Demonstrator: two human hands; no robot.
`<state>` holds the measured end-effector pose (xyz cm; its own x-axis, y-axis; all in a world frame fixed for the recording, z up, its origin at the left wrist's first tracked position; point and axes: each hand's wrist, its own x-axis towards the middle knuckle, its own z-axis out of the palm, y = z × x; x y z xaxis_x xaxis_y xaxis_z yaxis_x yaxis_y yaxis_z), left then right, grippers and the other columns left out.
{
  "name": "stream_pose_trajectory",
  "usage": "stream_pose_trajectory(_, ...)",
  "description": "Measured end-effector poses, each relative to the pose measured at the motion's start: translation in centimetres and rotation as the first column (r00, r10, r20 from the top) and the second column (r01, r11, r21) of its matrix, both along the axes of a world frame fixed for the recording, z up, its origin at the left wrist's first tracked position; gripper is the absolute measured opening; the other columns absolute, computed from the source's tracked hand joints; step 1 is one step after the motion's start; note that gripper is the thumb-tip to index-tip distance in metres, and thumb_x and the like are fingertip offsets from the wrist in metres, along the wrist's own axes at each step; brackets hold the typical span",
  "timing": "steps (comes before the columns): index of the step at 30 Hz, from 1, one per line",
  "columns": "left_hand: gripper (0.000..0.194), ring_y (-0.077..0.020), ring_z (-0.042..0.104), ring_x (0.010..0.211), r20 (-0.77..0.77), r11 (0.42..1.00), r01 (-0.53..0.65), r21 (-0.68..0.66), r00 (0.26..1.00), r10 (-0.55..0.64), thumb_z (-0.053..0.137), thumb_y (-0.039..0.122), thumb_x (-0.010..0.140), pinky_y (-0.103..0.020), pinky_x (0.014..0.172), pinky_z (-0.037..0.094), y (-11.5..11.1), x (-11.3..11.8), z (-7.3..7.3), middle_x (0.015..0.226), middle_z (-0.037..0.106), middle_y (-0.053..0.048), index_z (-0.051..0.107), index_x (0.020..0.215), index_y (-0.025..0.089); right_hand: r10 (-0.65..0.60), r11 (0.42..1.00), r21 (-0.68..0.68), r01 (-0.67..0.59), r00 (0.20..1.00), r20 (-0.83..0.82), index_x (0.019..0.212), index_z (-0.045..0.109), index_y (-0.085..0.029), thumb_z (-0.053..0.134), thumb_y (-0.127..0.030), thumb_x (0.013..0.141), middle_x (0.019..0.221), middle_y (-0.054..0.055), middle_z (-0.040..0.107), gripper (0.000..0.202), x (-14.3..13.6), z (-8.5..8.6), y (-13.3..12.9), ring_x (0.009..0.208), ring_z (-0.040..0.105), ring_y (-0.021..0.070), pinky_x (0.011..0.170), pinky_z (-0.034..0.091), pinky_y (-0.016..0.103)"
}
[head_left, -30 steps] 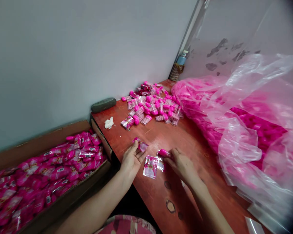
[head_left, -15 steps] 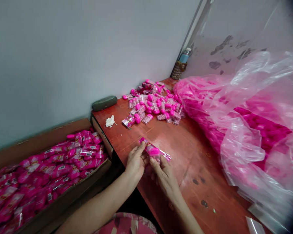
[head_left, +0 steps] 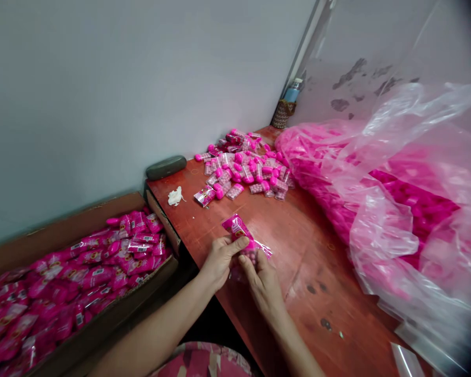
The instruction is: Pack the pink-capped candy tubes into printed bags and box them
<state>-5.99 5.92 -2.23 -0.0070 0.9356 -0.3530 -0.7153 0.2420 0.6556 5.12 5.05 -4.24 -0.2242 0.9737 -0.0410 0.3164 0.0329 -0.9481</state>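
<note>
My left hand [head_left: 222,259] and my right hand [head_left: 262,277] meet over the near edge of the red table. Between them is a small clear candy container [head_left: 251,255] with pinkish beads inside and a pink cap. A printed pink plastic wrapper [head_left: 236,225] lies against its upper end, and shiny film sticks out on the right. My left thumb presses across the wrapper and cap. Lower down, the thumb and fingers of my right hand pinch the container. Both hands are closed; whether the container is inside the wrapper I cannot tell.
Loose candy containers [head_left: 245,167] are heaped by the wall. A cardboard box [head_left: 102,201] full of wrapped ones stands left, below the table [head_left: 294,235]. A large clear bag [head_left: 380,220] of pink pieces covers the right side. A dark case [head_left: 166,167] and crumpled white scrap [head_left: 175,196] lie at the left corner.
My left thumb has moved right and down over the wrapper and cap. More of the printed wrapper now shows above my fingers. My right hand keeps its pinch.
</note>
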Motion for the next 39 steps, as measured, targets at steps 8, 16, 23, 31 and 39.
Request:
stream_pose_trajectory(8,0.03,-0.0121,0.05,0.035,-0.211,0.968,0.243,0.063,0.951,-0.225,0.068,0.037,0.064,-0.023,0.033,0.038,-0.2,-0.9,-0.5,0.053,0.059,-0.005,0.062,0.065,0.008,0.079,0.912,-0.34,-0.23,0.912,-0.403,0.083,0.044,-0.02,0.047,-0.045,0.082,0.053,-0.005,0.052,0.024,0.3,0.5,0.2,0.034,0.038,0.0057,0.031,0.022,0.016)
stream_pose_trajectory(16,0.03,-0.0087,0.047,0.039,-0.104,0.991,0.132,0.016,0.986,-0.129,0.068,0.037,0.064,-0.022,0.039,0.039,-0.4,-0.4,-0.8,0.052,0.056,-0.003,0.062,0.062,0.007,-0.03,0.946,-0.277,-0.171,0.8,-0.599,0.103,0.047,-0.023,0.059,-0.03,0.078,0.083,0.001,0.062,0.028,1.1,0.1,-0.7,0.068,0.059,0.013,0.058,0.048,0.024)
stream_pose_trajectory(23,0.025,-0.0092,0.05,0.045,-0.028,0.982,0.183,0.056,0.983,-0.182,0.067,0.031,0.068,-0.024,0.048,0.044,-2.1,0.2,-0.3,0.053,0.055,-0.002,0.061,0.063,0.008,-0.093,0.943,-0.304,-0.134,0.772,-0.629,0.081,0.043,-0.022,0.068,-0.026,0.069,0.052,-0.007,0.057,0.028,0.2,0.0,0.5,0.042,0.054,0.0098,0.041,0.041,0.018)
stream_pose_trajectory(31,0.052,-0.0237,0.059,0.095,-0.146,0.846,-0.495,0.199,0.838,0.525,0.049,0.059,0.072,-0.04,0.087,0.044,-4.3,-6.8,-0.3,0.105,0.064,-0.011,0.061,0.101,0.017,-0.089,0.96,-0.275,-0.048,0.881,-0.465,0.07,0.05,-0.019,0.064,-0.036,0.072,0.056,-0.002,0.06,0.022,2.4,0.8,1.6,0.044,0.052,0.0088,0.042,0.04,0.018)
stream_pose_trajectory(39,0.036,-0.0281,0.032,0.125,-0.964,0.878,0.429,0.214,-0.054,0.261,0.058,0.032,0.076,-0.053,0.104,0.016,-3.5,-2.3,-4.0,0.127,0.049,-0.007,0.057,0.112,0.024,-0.077,0.957,-0.288,-0.031,0.931,-0.356,0.074,0.05,-0.019,0.057,-0.039,0.077,0.06,-0.001,0.059,0.022,3.2,-0.2,1.2,0.048,0.05,0.0094,0.044,0.037,0.019)
